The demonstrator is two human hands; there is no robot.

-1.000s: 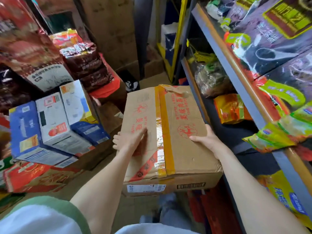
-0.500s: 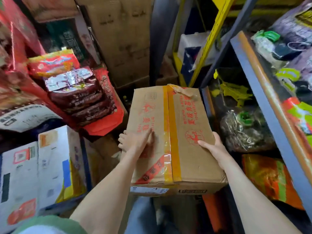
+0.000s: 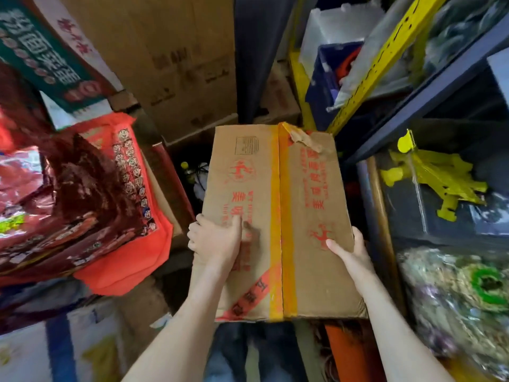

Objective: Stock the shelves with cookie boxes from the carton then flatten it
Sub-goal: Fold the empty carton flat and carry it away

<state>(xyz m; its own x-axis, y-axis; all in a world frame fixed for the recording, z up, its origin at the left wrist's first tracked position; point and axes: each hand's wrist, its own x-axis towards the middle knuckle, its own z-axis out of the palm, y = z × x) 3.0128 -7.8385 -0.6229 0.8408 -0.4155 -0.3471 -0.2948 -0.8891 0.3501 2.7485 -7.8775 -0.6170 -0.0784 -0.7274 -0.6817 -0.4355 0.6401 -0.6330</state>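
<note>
Narrow aisle. Dark red foil snack packs (image 3: 82, 194) heaped left; tall stacked plain brown boxes (image 3: 179, 64) far; blue metal shelf (image 3: 440, 84) right, holding flat yellow plastic pieces (image 3: 440, 177). Brown corrugated carton with red print (image 3: 303, 205) was held centre, between these, broad face up. Yellow tape sealed its seam, torn at far end; contents hidden. Left hand (image 3: 214, 241) gripped the left edge, thumb on top; right hand (image 3: 349, 255) gripped the right edge likewise.

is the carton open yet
No, the carton has its top flaps closed, with yellow tape running unbroken along the centre seam.
</note>
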